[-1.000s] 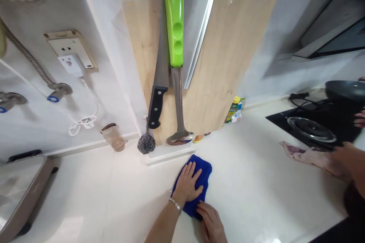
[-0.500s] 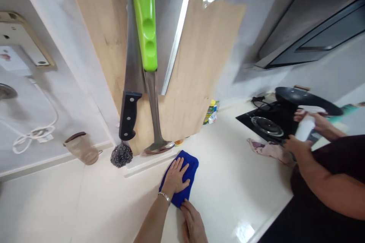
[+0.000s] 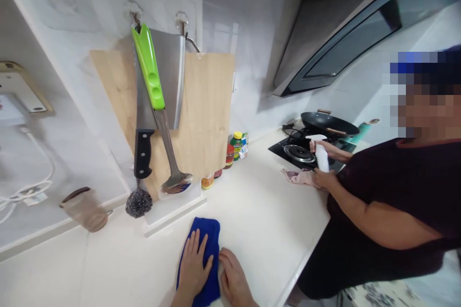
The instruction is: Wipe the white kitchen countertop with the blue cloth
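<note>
A blue cloth point(image 3: 203, 237) lies folded on the white countertop point(image 3: 259, 216) near the bottom of the view. My left hand point(image 3: 192, 268) rests flat on the cloth with fingers spread. My right hand point(image 3: 233, 280) presses on the cloth's right edge and the counter beside it. A white board base point(image 3: 173, 208) stands just behind the cloth, below the hanging tools.
A wooden cutting board point(image 3: 205, 110), cleaver, black-handled knife point(image 3: 143, 151), green-handled ladle point(image 3: 158, 105) and steel scourer point(image 3: 139, 202) hang on the wall. Small jars point(image 3: 236, 146) stand behind. At the right a person holds a spray bottle point(image 3: 321, 156) and a rag point(image 3: 297, 176) by the stove point(image 3: 298, 151).
The view has swung up and to the right, showing the person at the stove more fully. My hands and the blue cloth have slid toward the counter's near edge.
</note>
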The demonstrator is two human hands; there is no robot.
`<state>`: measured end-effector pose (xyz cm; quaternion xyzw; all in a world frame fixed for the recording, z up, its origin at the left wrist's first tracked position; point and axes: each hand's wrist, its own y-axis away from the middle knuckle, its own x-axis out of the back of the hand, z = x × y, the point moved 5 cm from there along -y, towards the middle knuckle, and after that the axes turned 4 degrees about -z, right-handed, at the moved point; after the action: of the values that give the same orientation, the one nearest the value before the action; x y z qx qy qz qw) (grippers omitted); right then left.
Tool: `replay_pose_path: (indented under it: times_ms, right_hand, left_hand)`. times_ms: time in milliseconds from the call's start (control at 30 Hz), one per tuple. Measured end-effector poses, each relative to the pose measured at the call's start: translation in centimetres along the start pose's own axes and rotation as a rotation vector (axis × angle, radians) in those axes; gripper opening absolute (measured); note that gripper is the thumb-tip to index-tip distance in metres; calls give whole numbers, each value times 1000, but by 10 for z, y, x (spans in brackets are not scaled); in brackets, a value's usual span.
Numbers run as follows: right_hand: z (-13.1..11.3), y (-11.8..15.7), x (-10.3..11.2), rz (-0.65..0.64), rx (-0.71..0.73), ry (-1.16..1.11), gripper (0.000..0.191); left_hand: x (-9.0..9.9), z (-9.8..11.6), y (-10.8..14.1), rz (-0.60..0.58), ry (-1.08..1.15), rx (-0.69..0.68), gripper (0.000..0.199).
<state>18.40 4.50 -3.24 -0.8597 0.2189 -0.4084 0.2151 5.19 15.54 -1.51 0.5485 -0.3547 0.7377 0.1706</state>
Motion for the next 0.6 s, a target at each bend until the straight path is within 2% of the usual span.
replay_pose_path:
  times_ms: [133,400,600]
  right_hand:
    - [3,1,4,-36,-27,-13,51]
    - [17,17,6,-192,-25,-51,38]
    - [19,23,10,-241,-33,3,42]
  left_hand:
    - [28,-4,60,-36,-47,34,70]
    - [96,2,175,-261,0,267,71]
    - [131,-5,249,-277,8,487,73]
